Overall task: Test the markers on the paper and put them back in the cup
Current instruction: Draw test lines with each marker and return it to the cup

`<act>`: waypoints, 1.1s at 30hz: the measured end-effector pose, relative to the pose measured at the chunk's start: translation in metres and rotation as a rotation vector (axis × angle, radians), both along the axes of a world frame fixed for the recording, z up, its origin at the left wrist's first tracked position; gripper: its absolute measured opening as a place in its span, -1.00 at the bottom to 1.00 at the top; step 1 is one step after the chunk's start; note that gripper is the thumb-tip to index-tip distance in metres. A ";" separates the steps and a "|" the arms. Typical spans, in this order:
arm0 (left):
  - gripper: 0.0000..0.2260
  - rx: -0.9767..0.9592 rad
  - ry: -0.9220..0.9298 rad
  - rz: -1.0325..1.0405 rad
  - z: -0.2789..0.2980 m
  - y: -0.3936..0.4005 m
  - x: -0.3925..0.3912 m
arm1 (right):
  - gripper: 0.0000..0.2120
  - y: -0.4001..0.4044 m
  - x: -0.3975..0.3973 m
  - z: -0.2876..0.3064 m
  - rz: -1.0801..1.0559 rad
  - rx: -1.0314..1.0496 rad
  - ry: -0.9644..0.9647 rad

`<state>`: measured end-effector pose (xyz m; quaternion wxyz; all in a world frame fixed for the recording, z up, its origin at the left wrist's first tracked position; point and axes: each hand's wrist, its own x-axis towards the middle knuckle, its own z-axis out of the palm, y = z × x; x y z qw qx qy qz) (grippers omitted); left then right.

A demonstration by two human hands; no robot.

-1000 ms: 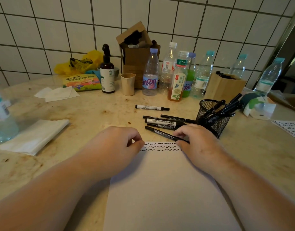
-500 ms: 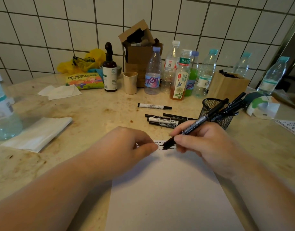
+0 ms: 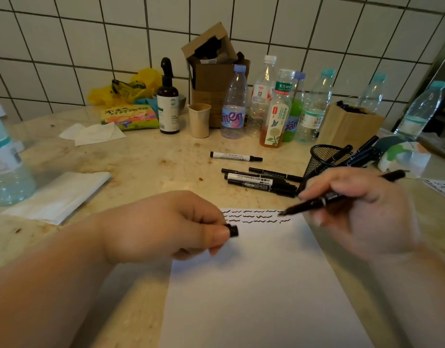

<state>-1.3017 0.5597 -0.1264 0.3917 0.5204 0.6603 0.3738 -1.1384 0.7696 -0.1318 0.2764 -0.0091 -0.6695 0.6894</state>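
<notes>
black ink squiggles (image 3: pixel 256 216) sit in three short rows at the far edge of the white paper (image 3: pixel 264 285), which lies flat on the marble counter (image 3: pixel 146 167) straight ahead of me.

right hand (image 3: pixel 354 209): grip curled round an uncapped black marker (image 3: pixel 324 200), held like a pen, tip low at the right end of the rows. reads as placed to start the next test stroke; i cannot tell whether the tip touches the sheet.

left hand (image 3: pixel 166 227): thumb and fingers pinching the marker's cap (image 3: pixel 233 231) just over the paper's left edge, kept close, i judge, for quick recapping.

mesh cup (image 3: pixel 322 159) stands beyond the right hand, several markers leaning out of it; blur stops a firm count.

loose markers: one white-barrelled marker (image 3: pixel 235 156) lying alone, then a cluster (image 3: pixel 260 180) of about four between it and the paper, within easy reach. likely the untested lot, though nothing marks them so.

back row: seven plastic bottles (image 3: pixel 235 106) by my count, one brown spray bottle (image 3: pixel 168 104), one paper cup (image 3: pixel 199 119).
</notes>
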 end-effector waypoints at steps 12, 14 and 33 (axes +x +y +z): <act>-0.65 -0.167 0.652 0.650 -0.009 0.006 -0.029 | -0.76 -0.006 -0.004 -0.002 -0.485 0.253 -0.290; -0.66 -0.187 0.651 0.636 -0.009 0.006 -0.029 | -0.77 -0.013 -0.004 0.003 -0.444 0.326 -0.322; -0.85 -0.143 0.677 0.590 -0.013 0.008 -0.034 | -0.80 -0.089 -0.061 -0.029 -0.239 0.143 -0.457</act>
